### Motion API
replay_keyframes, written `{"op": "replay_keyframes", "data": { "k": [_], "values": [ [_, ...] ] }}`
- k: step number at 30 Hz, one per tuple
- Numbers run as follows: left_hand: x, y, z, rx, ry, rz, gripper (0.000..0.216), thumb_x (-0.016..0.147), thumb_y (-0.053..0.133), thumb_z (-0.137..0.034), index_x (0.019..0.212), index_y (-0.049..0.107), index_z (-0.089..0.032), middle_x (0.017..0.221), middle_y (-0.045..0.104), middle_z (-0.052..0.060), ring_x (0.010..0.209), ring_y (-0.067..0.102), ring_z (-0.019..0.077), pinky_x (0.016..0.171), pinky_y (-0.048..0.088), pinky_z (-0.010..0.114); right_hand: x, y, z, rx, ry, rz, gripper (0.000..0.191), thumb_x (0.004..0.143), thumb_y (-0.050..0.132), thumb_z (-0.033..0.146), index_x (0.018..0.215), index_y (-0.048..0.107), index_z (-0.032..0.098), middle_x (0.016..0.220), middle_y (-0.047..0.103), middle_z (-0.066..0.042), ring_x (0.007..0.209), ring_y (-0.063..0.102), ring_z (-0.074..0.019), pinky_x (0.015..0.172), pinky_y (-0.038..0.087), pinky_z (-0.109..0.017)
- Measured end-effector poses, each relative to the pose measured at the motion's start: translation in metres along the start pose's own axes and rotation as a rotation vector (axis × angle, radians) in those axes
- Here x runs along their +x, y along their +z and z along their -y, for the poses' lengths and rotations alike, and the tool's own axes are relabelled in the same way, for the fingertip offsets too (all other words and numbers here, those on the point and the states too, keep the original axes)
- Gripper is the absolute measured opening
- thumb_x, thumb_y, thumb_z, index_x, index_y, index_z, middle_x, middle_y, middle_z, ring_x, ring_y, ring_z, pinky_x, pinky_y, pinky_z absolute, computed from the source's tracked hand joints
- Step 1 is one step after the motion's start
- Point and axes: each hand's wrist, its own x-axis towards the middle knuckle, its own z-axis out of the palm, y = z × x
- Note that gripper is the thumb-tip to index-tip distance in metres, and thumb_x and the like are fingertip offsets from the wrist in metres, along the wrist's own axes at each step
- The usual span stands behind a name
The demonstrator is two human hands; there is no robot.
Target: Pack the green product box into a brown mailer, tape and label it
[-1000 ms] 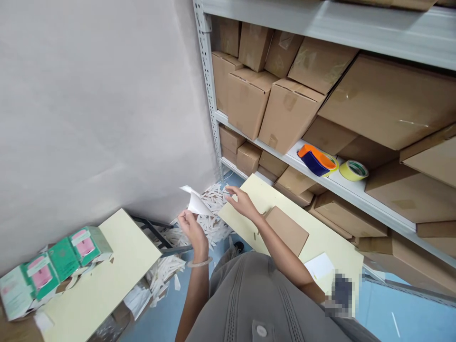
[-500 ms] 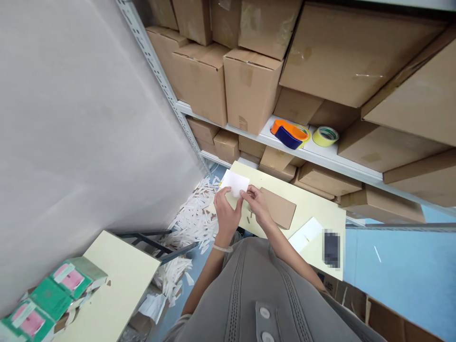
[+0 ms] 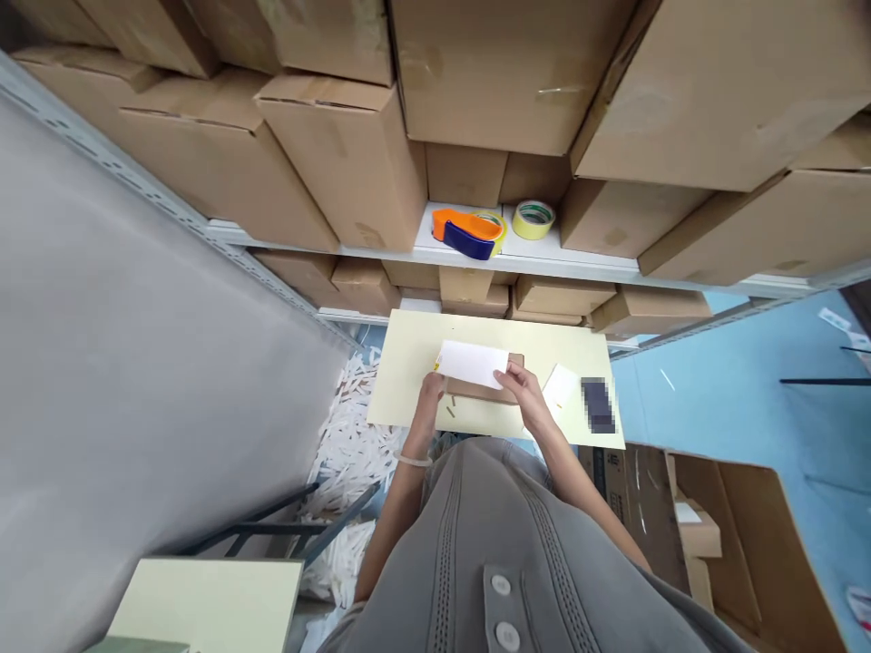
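A white paper sheet [image 3: 474, 361] with a small yellow mark at its left end is held up over the table. My right hand [image 3: 523, 388] pinches its lower right corner between thumb and fingers. At the lower left corner my left hand [image 3: 428, 399] is closed, its fingertips partly hidden. Beneath the sheet lies a flat brown cardboard piece [image 3: 483, 393] on the pale yellow table [image 3: 408, 349], mostly covered by the paper. Small brown scraps [image 3: 450, 411] lie just in front of it.
Another white paper [image 3: 561, 384] and a dark blurred-out object [image 3: 598, 405] lie at the table's right. On the shelf [image 3: 578, 260] ahead sit an orange and blue tape dispenser [image 3: 468, 233], a yellow tape roll [image 3: 533, 219] and cardboard boxes [image 3: 347, 154]. Paper strips [image 3: 347, 435] cover the floor at left.
My view has swung to the right, facing the shelf squarely. My hands have moved apart, and the paper now spreads wider between them, over the cardboard.
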Motion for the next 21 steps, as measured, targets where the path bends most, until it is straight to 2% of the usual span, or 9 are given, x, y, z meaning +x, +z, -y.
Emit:
{"op": "replay_keyframes", "data": {
  "k": [3, 8, 10, 13, 18, 21],
  "values": [
    [0.007, 0.008, 0.001, -0.126, -0.088, 0.12, 0.041, 0.086, 0.048, -0.051, 0.107, 0.064, -0.02, 0.114, 0.066, 0.01, 0.113, 0.059, 0.023, 0.089, 0.051, 0.035, -0.008, -0.01, -0.012, -0.026, 0.021, 0.005, 0.026, 0.073, 0.064, 0.046, 0.071, 0.062, 0.02, 0.091, 0.059, -0.003, 0.086, 0.056, -0.019, 0.074, 0.044, -0.029],
    [0.02, 0.015, 0.005, -0.092, -0.134, 0.112, 0.066, 0.086, 0.031, -0.07, 0.093, 0.067, -0.016, 0.096, 0.071, 0.011, 0.102, 0.065, 0.0229, 0.083, 0.052, 0.035, -0.007, -0.026, -0.033, -0.163, 0.016, -0.022, 0.026, 0.072, 0.064, 0.046, 0.069, 0.06, 0.02, 0.094, 0.058, -0.004, 0.084, 0.055, -0.0182, 0.072, 0.044, -0.029],
    [0.026, 0.018, 0.009, -0.035, -0.119, 0.182, 0.059, 0.083, 0.04, -0.069, 0.089, 0.067, -0.016, 0.092, 0.071, 0.011, 0.096, 0.066, 0.0225, 0.082, 0.052, 0.034, -0.004, -0.033, -0.042, -0.205, 0.001, -0.037, 0.026, 0.072, 0.062, 0.045, 0.068, 0.059, 0.02, 0.095, 0.057, -0.004, 0.084, 0.056, -0.0177, 0.074, 0.044, -0.03],
    [0.036, 0.025, 0.017, 0.115, -0.035, 0.243, 0.041, 0.075, 0.061, -0.057, 0.085, 0.064, -0.017, 0.089, 0.07, 0.008, 0.088, 0.066, 0.0216, 0.078, 0.051, 0.033, 0.002, -0.043, -0.058, -0.275, 0.005, -0.101, 0.028, 0.073, 0.06, 0.046, 0.064, 0.054, 0.02, 0.093, 0.057, -0.004, 0.084, 0.056, -0.0179, 0.077, 0.045, -0.031],
    [0.062, 0.037, 0.025, 0.477, 0.089, 0.114, 0.024, 0.078, 0.062, -0.042, 0.082, 0.063, -0.018, 0.099, 0.066, 0.008, 0.096, 0.063, 0.0212, 0.087, 0.047, 0.033, 0.022, -0.048, -0.086, -0.519, 0.074, -0.236, 0.03, 0.073, 0.062, 0.044, 0.058, 0.048, 0.022, 0.094, 0.059, -0.004, 0.089, 0.057, -0.0195, 0.084, 0.044, -0.033],
    [0.081, 0.043, 0.026, 0.677, 0.108, 0.08, 0.022, 0.08, 0.061, -0.041, 0.08, 0.063, -0.019, 0.108, 0.062, 0.007, 0.101, 0.061, 0.0214, 0.091, 0.044, 0.033, 0.037, -0.044, -0.099, -0.657, 0.171, -0.262, 0.027, 0.075, 0.065, 0.038, 0.058, 0.05, 0.022, 0.096, 0.059, -0.003, 0.093, 0.058, -0.0186, 0.088, 0.042, -0.032]
  ]
}}
